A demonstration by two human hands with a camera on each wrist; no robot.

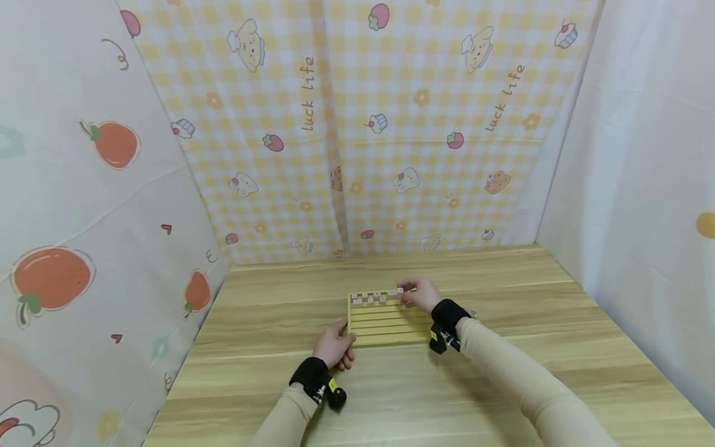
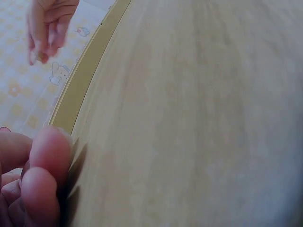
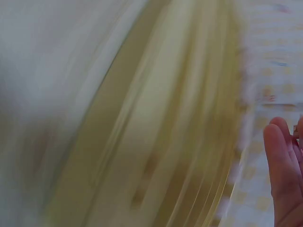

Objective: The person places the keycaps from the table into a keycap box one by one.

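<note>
A yellow tray (image 1: 385, 340) with long parallel grooves lies on the table. Several small whitish blocks (image 1: 370, 302) stand in two rows along its far side, faint marks on their tops. At the tray's near left corner my left hand (image 1: 334, 345) grips the edge, its fingertips (image 2: 49, 151) curled against the side in the left wrist view. Over the far right end of the rows, my right hand (image 1: 420, 294) pinches a small whitish block (image 1: 400, 290) between thumb and fingers. In the right wrist view that hand (image 3: 286, 175) is partly cut off and the tray is blurred.
The wooden table (image 1: 268, 292) meets a yellow checked cloth (image 1: 380, 205) at the back, with white printed cloths (image 1: 112, 211) at both sides. A small light piece (image 1: 473, 313) lies on the table just beyond my right wrist.
</note>
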